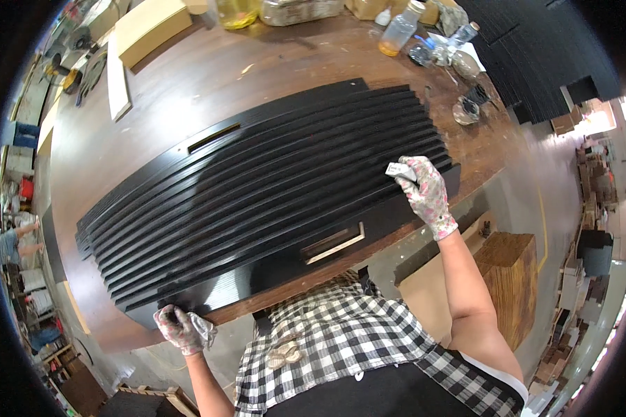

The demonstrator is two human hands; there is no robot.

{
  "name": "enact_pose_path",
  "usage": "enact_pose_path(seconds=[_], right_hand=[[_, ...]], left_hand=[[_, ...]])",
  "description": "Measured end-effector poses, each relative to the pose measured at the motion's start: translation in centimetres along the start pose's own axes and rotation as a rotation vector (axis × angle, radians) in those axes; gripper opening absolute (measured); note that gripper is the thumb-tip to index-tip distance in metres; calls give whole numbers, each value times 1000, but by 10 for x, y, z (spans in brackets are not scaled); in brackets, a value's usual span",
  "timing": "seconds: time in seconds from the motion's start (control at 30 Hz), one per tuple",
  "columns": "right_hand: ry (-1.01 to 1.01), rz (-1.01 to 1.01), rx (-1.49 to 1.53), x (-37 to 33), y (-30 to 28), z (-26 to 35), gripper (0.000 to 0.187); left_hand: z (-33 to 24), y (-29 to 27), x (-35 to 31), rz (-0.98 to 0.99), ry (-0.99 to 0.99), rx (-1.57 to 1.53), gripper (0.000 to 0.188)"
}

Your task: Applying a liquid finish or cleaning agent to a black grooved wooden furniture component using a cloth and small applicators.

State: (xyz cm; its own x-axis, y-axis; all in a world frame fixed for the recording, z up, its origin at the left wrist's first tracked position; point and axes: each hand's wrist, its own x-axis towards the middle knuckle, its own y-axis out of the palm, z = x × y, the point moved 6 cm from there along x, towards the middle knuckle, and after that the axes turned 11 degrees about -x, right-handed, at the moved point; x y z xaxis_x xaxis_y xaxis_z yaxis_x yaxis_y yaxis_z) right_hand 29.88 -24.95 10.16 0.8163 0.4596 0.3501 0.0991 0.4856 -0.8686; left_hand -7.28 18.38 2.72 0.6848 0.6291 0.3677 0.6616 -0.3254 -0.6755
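Panels (271,184) lie on the table (160,97) (bottle (400,33) behind, right).

White piece (398,169) in right grip (428,197)

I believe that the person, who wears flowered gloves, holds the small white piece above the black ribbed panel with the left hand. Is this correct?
Not quite: the head view shows the small white piece in the right hand, above the black ribbed panel. The left hand is at the panel's near left corner.
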Motion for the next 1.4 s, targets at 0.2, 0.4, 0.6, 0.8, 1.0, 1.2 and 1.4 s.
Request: enact_pose_path(seconds=[0.2, 0.4, 0.6, 0.8, 1.0, 1.2, 1.4], right_hand=[[181, -58, -74, -5, -33, -92, 26], [443, -239, -100, -6, -72, -170, 21], [349, -253, 10, -30, -52, -118, 23], [510, -310, -52, -36, -52, -158, 26], [489, -320, -188, -29, -50, -130, 28], [319, -296, -84, -30, -15, -50, 26], [129, -200, 46, -33, 33, 73, 31]], left_hand=[[17, -3, -6, -40, -89, 70, 10], [32, -5, -9, -58, -150, 166, 13], [28, -7, -10, -67, -195, 196, 16], [27, -5, -9, -60, -191, 203, 18], [25, -3, -8, -73, -165, 150, 16], [18, 2, -8, -53, -152, 46, 13], [-7, 11, -9, 34, -62, -60, 18]])
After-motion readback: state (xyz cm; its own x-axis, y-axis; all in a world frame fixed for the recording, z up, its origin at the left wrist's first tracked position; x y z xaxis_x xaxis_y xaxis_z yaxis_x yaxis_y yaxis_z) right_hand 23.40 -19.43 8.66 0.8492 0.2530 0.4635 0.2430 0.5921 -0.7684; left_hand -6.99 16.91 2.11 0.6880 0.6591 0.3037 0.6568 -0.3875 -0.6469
